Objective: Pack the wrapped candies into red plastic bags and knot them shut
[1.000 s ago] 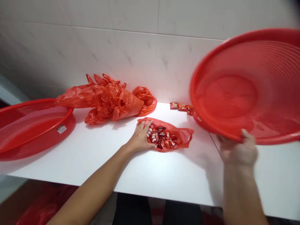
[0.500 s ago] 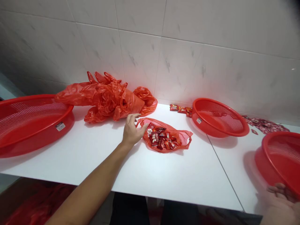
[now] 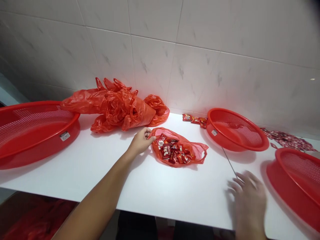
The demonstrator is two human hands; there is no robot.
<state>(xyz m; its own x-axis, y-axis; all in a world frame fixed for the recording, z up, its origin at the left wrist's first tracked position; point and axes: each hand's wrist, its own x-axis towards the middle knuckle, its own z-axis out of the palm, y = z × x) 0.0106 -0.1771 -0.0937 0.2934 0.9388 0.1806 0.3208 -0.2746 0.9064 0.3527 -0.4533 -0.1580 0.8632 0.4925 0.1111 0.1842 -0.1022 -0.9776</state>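
My left hand (image 3: 142, 140) pinches the left rim of a red plastic bag (image 3: 200, 151), which lies on its side on the white table. Small red candy packets (image 3: 172, 151) are heaped in the bag's mouth, and its handle loop points right. Over the table, between the bag and the near right basket, is my right hand (image 3: 250, 196). It is blurred by motion, with its fingers apart and nothing visible in them.
Red plastic baskets stand at the left (image 3: 37, 148), back right (image 3: 215, 136) and near right (image 3: 277, 180). Crumpled red bags (image 3: 125, 108) lie against the tiled wall. Several packets (image 3: 195, 119) and a patterned spread of small packets (image 3: 290, 139) lie behind the right baskets.
My right hand has moved left, away from the near right basket, which sits a little further left. My left hand has closed on the bag's rim.
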